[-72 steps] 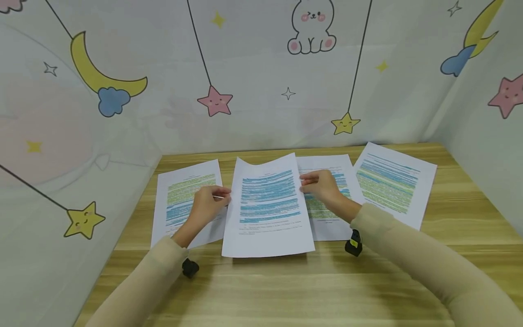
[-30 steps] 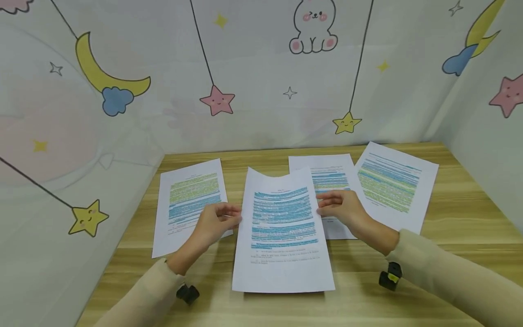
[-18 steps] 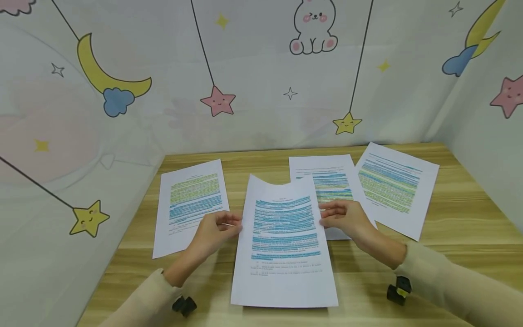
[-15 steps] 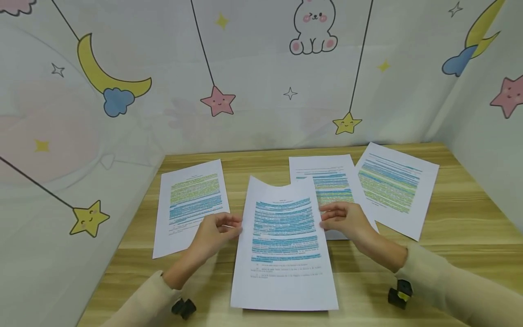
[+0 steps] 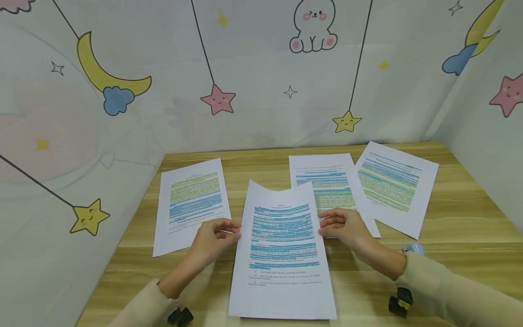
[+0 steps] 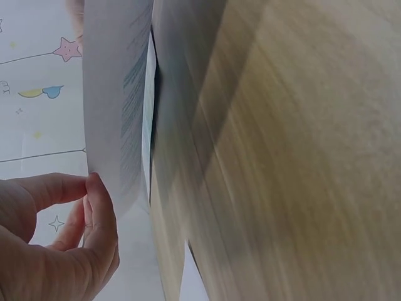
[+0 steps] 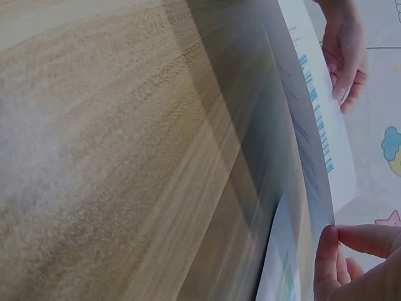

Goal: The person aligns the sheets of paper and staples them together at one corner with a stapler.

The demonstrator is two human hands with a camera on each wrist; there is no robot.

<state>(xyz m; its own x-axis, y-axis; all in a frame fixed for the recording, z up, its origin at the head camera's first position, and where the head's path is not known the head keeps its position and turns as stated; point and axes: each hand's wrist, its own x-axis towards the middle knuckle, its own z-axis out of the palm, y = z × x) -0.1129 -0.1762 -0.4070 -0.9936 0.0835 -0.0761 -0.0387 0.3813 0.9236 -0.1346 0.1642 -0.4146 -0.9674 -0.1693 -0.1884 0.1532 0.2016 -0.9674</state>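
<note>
While my left hand (image 5: 214, 238) and right hand (image 5: 345, 227) pinch its side edges, a printed sheet (image 5: 283, 297) is held tilted above the table (image 5: 255, 165)

Left: thumb and fingertips together on the sheet's left edge, only paper between them. Right: same grip on the right edge, roughly level with the left. Wrist views confirm both pinches.

Sheet is in front of me, between my hands, print side up. Top edge sags between its corners. Most of the text is highlighted blue, a few unmarked lines below; print too small to read. Clear of the wood where I grip it, shadow underneath. Can't tell if the bottom edge touches the table.

Further out, flat on the wood: left page (image 5: 194, 200) beyond my left hand, green marking on top, blue below. Middle page (image 5: 320, 162) beyond my right hand, blue and green, lower left hidden by the sheet from the head view. Right page (image 5: 398, 181) is turned askew, blue and green too, one corner under the middle page.

Pale sleeves (image 5: 453, 281) on both arms. Round blue thing (image 5: 414, 248) by the right cuff, partly hidden, can't tell what. Behind everything: white backdrop (image 5: 261, 129) with stars and moons.
</note>
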